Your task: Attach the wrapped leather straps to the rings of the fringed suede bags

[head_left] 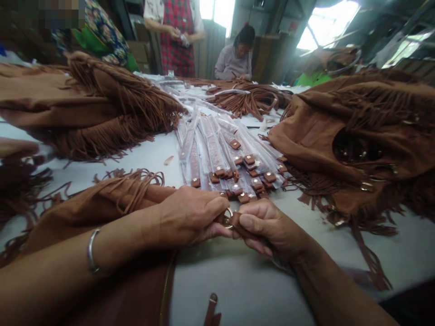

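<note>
Left hand [195, 217] is clamping the ring [231, 213], right hand [272, 226], at three o'clock, the strap [238, 222]; uneven tugging could be twisting it.

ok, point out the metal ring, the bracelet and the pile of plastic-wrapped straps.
Metal ring [231, 212]: head view, right upper part of its band.
Bracelet [90, 252]: head view, middle of its visible outer band.
Pile of plastic-wrapped straps [213, 147]: head view, a wrapped strap near its middle.
</note>
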{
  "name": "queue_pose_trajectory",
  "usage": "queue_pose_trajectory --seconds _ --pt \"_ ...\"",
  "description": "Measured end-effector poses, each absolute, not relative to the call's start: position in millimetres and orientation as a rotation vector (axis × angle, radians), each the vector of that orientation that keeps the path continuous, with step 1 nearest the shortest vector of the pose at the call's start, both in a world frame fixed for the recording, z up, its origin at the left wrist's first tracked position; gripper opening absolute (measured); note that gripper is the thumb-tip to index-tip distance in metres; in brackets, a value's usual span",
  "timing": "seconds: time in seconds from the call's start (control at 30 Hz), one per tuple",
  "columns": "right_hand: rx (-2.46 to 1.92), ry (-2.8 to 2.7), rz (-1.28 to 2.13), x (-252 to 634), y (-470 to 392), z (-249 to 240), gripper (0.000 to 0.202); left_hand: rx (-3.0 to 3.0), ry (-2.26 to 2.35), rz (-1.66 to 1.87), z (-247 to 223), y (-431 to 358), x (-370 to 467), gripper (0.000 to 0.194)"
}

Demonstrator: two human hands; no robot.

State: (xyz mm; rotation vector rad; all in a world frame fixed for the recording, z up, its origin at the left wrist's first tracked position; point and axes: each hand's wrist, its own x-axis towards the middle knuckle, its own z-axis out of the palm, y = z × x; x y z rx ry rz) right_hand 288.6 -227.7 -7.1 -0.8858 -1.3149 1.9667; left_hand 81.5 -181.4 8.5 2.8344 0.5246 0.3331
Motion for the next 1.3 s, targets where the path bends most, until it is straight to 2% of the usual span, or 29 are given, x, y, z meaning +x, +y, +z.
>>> queue_pose_trajectory --seconds 0.13,0.23,0.43,0.57,0.67,0.9,1.0,1.13,1.23,1.3 --pt "-0.747 -1.319 2.115 296.2 -216.1 -14.3 0.035 2.886 0.479 0.205 10.0 -186.8 86.6 0.037" --pt "-0.702 -1.31 2.162 298.5 -212.4 -17.7 0.036 2.951 0.462 0.246 7.9 -191.8 87.8 0.034" --pt "-0.966 -1.502 2.043 300.4 -227.8 1.2 0.039 2.956 0.455 0.248 7.7 -196.8 85.6 0.037" --pt "-1.146 -1.785 2.097 306.8 -229.2 26.1 0.036 2.998 0.326 0.181 8.3 -198.8 87.2 0.035" --pt "-1.117 -1.9 2.191 308.5 -222.8 34.1 0.037 3.05 0.285 0.212 7.8 -198.3 87.1 0.037" --pt "-1.293 -1.447 1.822 284.5 -263.5 7.0 0.041 2.943 0.419 0.263 8.5 -193.0 81.2 0.037" --pt "-1.319 -1.308 1.794 282.1 -277.8 0.7 0.041 2.871 0.373 0.196 10.9 -193.1 82.2 0.035" --pt "-1.136 -1.624 1.961 295.1 -253.6 16.1 0.041 2.711 0.359 0.179 20.1 -196.0 84.1 0.03" --pt "-0.968 -1.998 2.048 300.0 -224.8 41.4 0.037 2.57 0.385 0.125 31.9 -197.1 80.7 0.019" --pt "-0.935 -2.164 2.032 297.1 -210.9 59.9 0.036 2.509 0.433 0.076 40.4 -196.4 76.2 0.019"
